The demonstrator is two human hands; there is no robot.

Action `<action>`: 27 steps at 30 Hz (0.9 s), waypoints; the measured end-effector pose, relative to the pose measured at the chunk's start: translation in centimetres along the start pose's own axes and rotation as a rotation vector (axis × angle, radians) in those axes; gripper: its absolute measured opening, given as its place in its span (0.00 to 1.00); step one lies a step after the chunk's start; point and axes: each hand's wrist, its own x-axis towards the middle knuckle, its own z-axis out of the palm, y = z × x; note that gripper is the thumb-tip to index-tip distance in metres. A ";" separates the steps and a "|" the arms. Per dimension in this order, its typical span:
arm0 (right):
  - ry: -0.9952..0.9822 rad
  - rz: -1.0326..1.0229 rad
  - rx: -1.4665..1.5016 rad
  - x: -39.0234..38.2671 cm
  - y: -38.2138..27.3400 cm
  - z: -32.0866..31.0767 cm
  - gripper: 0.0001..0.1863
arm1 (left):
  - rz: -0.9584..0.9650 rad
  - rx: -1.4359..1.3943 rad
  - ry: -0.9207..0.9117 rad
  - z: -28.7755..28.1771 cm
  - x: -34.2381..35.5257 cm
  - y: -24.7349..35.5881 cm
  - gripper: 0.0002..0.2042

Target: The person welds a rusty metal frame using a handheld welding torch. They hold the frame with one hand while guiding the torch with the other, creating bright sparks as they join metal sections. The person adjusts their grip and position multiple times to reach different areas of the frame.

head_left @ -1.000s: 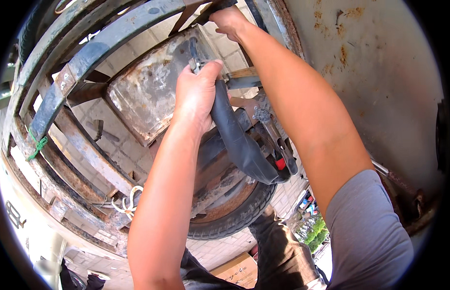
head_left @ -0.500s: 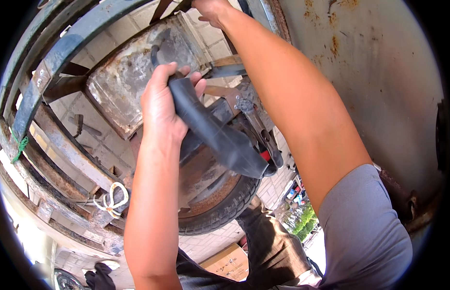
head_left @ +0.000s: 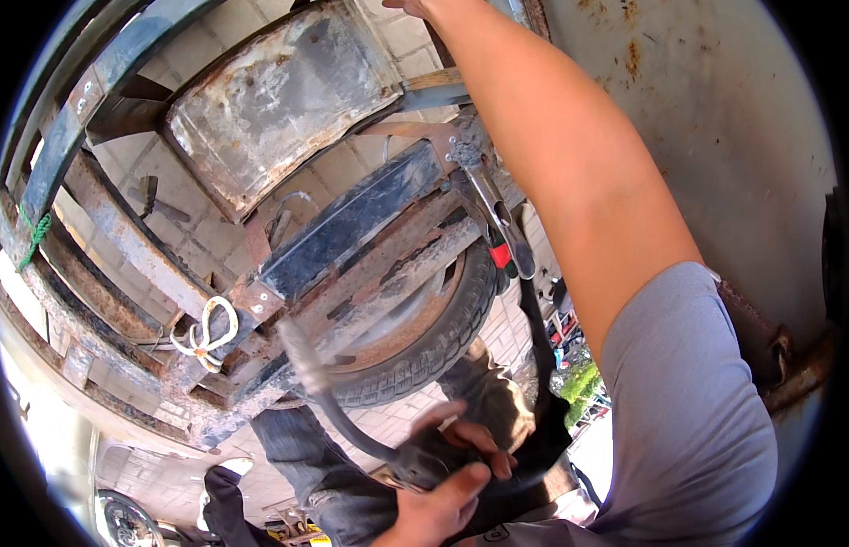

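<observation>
My left hand (head_left: 443, 483) is low in the middle, fingers closed around the black handle of a tool with a curved neck (head_left: 352, 428). The pale end of that neck is smeared by motion near the metal frame. A dark, uneven strip (head_left: 538, 356) hangs down toward this hand; whether it joins the tool I cannot tell. My right arm reaches up to the top edge, where only part of my right hand (head_left: 408, 5) shows, its grip hidden. Below it, silver locking pliers (head_left: 486, 205) with a red mark hang on the rusty, blue-painted frame (head_left: 352, 219).
A tyred wheel (head_left: 443, 342) sits under the frame. Behind lies a rusty metal tray (head_left: 279, 100). Curved rails with a tied white cord (head_left: 206, 337) and green string (head_left: 34, 242) fill the left. A large grey metal panel (head_left: 698, 146) stands right. My jeans (head_left: 306, 465) are below.
My left hand has brought the black-handled tool down from above the frame toward my body, uncovering the blue beam and wheel. The tool's neck has swung round. My right hand has slipped further past the top edge.
</observation>
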 end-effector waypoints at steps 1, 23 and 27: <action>-0.025 0.004 0.007 0.1 -0.1 0.3 0.13 | -0.104 0.225 0.114 -0.5 -2.6 -1.2 0.32; 0.053 0.015 -0.014 -0.4 0.3 0.1 0.12 | 0.329 0.370 -0.088 5.9 15.9 16.9 0.21; 0.040 -0.013 0.001 -0.6 -0.2 1.1 0.12 | 0.297 0.316 -0.120 5.2 18.0 14.6 0.19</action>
